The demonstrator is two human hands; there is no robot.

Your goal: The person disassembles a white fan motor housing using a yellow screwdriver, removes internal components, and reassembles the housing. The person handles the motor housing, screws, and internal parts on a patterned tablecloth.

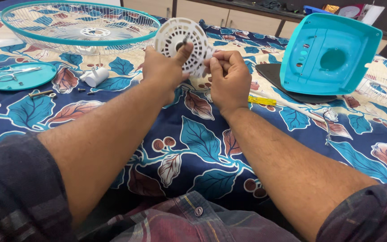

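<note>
Leaf-print cloth under hands gripping white cover.

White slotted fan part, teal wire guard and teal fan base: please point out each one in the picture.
White slotted fan part (175, 33), head view: its upper slotted face.
Teal wire guard (79, 41), head view: its front rim.
Teal fan base (323, 78), head view: its inner face.

- The slotted round cover was the landmark, held up above the patterned cloth between both hands.
- The left hand gripped it from the left, the right hand from the right and below.
- Behind and left of the cover lay the wire fan guard.
- Further left and nearer lay a round tray with scissors on it.
- A small cylinder part lay left of the cover, below it.
- To the right stood the tilted fan base.
</note>
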